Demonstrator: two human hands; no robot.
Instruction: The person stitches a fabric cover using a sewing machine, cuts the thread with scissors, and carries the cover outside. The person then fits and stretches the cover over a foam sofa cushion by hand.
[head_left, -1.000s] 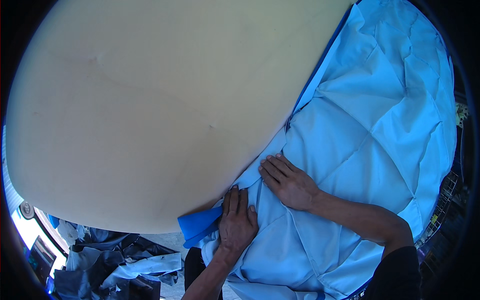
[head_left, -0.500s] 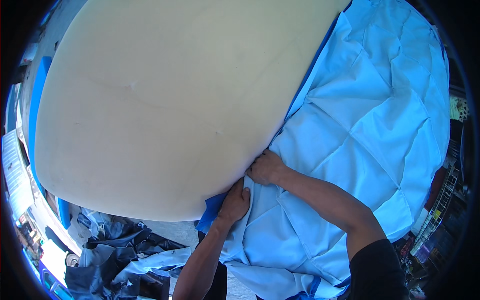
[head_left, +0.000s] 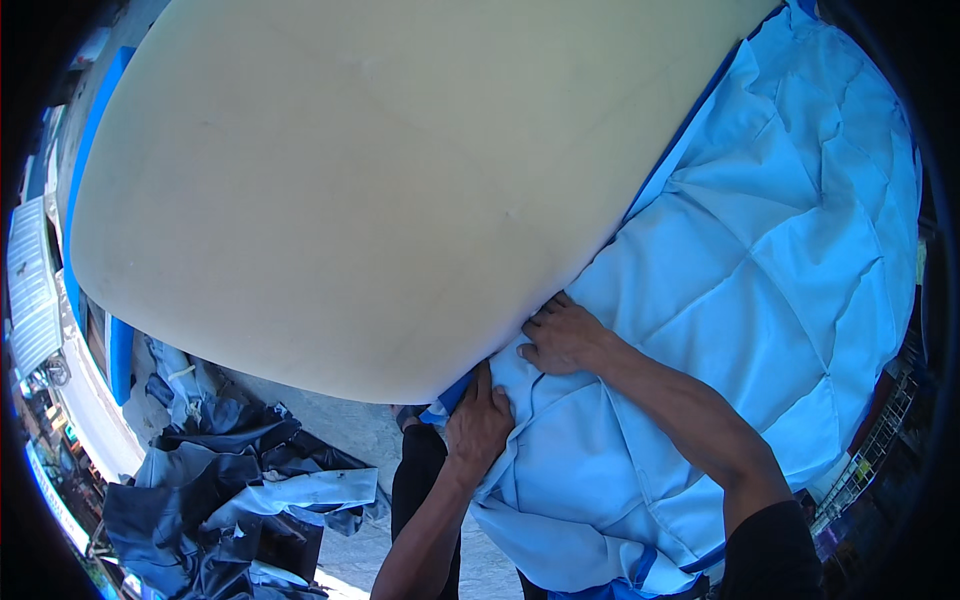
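Note:
A large cream foam pad [head_left: 330, 210] with a rounded end fills the upper left and middle. Against its right side lies a light-blue fabric cover [head_left: 740, 290], wrinkled and crossed by seam lines, with darker blue edging along the foam. My left hand [head_left: 478, 425] is at the pad's near corner, thumb and fingers closed on the cover's edge; its fingertips are partly hidden under the foam. Farther up that line, my right hand [head_left: 565, 335] presses down on the cover, fingers bent at the foam's edge and thumb held apart.
A heap of dark and pale sheet material [head_left: 230, 480] lies on the grey floor [head_left: 345, 385] at lower left. Blue board-like pieces [head_left: 120, 360] stand beyond the pad's left side. A metal rack [head_left: 865, 460] and cluttered goods are at the right. My leg [head_left: 420, 480] shows beneath the pad.
The pad and cover sit farther right in view. My right hand has loosened from a tight fist, its thumb now apart. My left hand stays at the corner, its fingers straighter.

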